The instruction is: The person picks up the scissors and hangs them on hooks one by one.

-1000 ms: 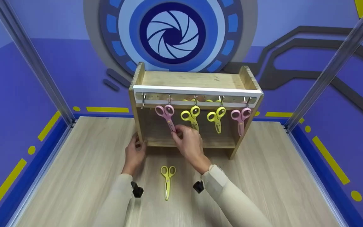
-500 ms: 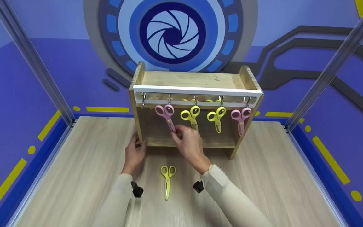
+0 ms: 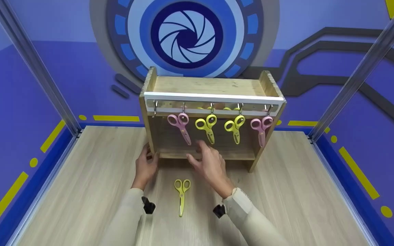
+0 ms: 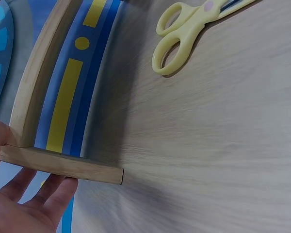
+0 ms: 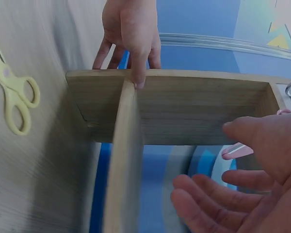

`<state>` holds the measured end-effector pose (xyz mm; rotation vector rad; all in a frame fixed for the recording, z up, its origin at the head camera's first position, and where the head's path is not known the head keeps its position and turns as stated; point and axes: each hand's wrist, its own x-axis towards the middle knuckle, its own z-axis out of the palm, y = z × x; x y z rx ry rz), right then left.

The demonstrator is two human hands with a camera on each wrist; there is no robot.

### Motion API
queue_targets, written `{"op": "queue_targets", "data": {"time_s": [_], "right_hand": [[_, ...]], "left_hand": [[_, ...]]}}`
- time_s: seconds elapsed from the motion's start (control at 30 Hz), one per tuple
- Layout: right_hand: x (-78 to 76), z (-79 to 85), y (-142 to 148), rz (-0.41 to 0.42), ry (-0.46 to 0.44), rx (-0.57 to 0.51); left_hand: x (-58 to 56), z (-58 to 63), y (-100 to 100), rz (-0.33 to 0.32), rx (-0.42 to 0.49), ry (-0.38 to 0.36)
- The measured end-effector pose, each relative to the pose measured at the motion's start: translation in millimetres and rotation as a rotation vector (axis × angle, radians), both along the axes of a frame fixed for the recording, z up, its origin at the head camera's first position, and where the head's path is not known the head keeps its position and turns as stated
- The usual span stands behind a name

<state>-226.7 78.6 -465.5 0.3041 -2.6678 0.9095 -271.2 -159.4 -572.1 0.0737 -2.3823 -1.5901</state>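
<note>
My left hand [image 3: 146, 168] grips the lower left side panel of a wooden rack [image 3: 204, 155], thumb on the shelf's front edge, fingers on the panel's outer face. Just below the left pink scissors [image 3: 180, 127], my right hand [image 3: 211, 165] has its thumb and fingers spread, holding nothing. Those scissors hang by one handle loop from a hook, blades down. Two yellow scissors [image 3: 207, 128] and a second pink pair [image 3: 261, 130] hang the same way to the right. Another yellow pair of scissors [image 3: 182, 196] lies on the table between my forearms, handles toward the rack.
A white hook rail [image 3: 214, 98] runs along the rack's upper front. Its leftmost hook [image 3: 155, 108] is bare. The rack stands on a light wood-grain table [image 3: 91, 191], with blue patterned walls behind and at both sides. Metal posts [image 3: 361, 68] rise at the corners.
My right hand has let go of the left pink scissors' blade tip and moved down and slightly right, fingers spreading. The left hand holds its place.
</note>
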Motion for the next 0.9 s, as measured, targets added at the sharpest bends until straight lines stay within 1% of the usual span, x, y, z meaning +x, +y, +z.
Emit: {"op": "queue_targets", "data": {"time_s": [0.1, 0.23, 0.33, 0.47, 0.57, 0.7, 0.9], "right_hand": [[6.2, -11.9, 1, 0.001, -0.036, 0.032], [16.4, -33.3, -1, 0.033, -0.07, 0.096], [24.7, -50.5, -4, 0.085, -0.092, 0.132], [34.3, -71.1, -9, 0.174, -0.127, 0.136], [39.6, -84.2, -13, 0.213, -0.134, 0.169], [44.8, -97.0, -19, 0.218, -0.156, 0.258], [49.3, -110.3, -26, 0.212, -0.255, 0.321]], "left_hand": [[-0.2, -0.9, 0, 0.0, -0.013, 0.014], [-0.5, -1.7, -1, 0.003, -0.015, 0.029], [-0.2, -1.7, -1, 0.001, -0.008, 0.028], [0.3, -1.5, -1, 0.0, -0.001, 0.026], [0.6, -1.5, -1, 0.002, 0.001, 0.034], [0.1, -1.6, -1, 0.002, -0.004, 0.044], [0.0, -0.9, -1, 0.003, -0.003, 0.03]]}}
